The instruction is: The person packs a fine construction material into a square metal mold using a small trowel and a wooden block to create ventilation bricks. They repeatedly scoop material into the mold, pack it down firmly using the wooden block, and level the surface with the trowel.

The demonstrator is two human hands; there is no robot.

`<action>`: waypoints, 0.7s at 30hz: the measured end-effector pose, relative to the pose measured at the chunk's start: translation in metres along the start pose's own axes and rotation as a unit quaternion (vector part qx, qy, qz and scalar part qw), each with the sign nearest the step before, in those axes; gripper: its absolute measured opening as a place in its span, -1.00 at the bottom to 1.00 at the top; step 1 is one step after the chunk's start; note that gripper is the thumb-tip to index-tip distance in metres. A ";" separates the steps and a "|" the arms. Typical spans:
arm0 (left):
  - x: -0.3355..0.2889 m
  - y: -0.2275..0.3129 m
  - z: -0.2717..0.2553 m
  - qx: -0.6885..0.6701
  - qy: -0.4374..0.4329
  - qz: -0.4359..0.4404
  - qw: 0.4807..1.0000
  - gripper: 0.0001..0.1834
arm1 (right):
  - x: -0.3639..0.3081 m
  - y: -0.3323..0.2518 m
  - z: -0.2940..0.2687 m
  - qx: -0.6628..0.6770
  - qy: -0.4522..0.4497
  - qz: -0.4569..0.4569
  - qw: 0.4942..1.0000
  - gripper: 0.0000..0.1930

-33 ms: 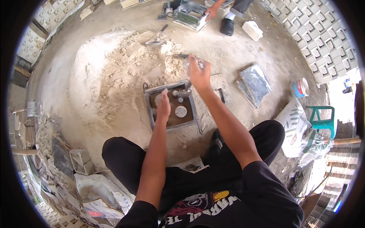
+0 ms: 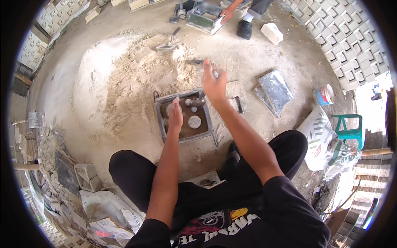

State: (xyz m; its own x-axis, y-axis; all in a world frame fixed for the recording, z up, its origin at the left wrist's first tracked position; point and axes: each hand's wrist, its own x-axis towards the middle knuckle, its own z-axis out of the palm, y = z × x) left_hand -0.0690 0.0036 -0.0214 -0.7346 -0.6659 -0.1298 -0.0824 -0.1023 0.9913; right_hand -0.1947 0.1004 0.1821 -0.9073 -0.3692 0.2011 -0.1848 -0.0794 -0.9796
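A square metal-framed mold (image 2: 186, 139) lies on the ground before me. Inside are a round pale disc (image 2: 194, 121), small round pieces (image 2: 194, 109) and a brown bottom. My left hand (image 2: 175, 115) is over its left half, fingers stretched out and holding nothing; another pale round piece is partly hidden behind it. Above the far right corner, my right hand (image 2: 215, 82) is closed around the handle of what looks like a hammer. Its metal head (image 2: 198, 101) is down inside the mold, near the small round pieces.
Beyond the mold spreads a heap of pale sand (image 2: 144, 66) with a trowel (image 2: 167, 44) on it. Dark flat plates (image 2: 275, 93) lie to the right, near a bucket (image 2: 324, 95), a sack (image 2: 316, 140) and a green stool (image 2: 349, 128). Another person's hand (image 2: 226, 14) touches a mold at the back.
The whole view has shifted slightly to the left. My hands and the tool keep nearly the same place over the mold.
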 end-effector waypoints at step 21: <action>-0.049 -0.016 -0.056 0.278 0.231 -0.122 0.924 -0.20 | -0.043 0.018 -0.004 -0.121 0.082 0.033 0.989 -0.47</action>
State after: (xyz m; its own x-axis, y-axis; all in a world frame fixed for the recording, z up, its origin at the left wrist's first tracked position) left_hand 0.0062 -0.0035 -0.0323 -0.2932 -0.9308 -0.2184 -0.6351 0.0189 0.7722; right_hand -0.1601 0.1190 0.1559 -0.9659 -0.2088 0.1531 -0.1902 0.1711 -0.9667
